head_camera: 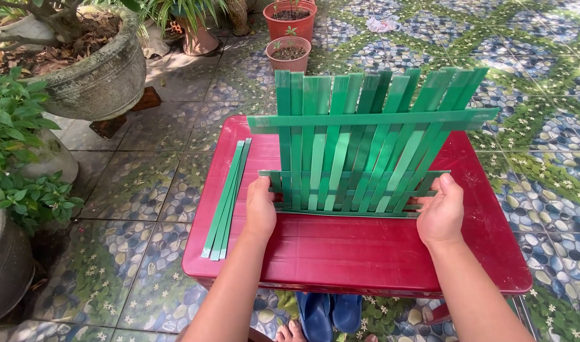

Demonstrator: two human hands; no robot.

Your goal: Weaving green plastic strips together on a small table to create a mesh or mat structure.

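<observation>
A mat of woven green plastic strips (pixel 359 142) lies on a dark red table (pixel 366 253). Several upright strips fan out toward the far side, crossed by horizontal strips near the top and at the near end. My left hand (pixel 259 206) presses against the left end of the near horizontal strips. On the opposite end of those strips rests my right hand (pixel 440 212), its thumb on top of them. Neither hand lifts the weave off the table.
A bundle of loose green strips (pixel 228 197) lies along the table's left side. Big stone planters (pixel 93 69) with shrubs stand at left, two terracotta pots (pixel 288 54) beyond the table. Patterned pebble tiles cover the floor. Blue sandals (pixel 331 313) sit under the near edge.
</observation>
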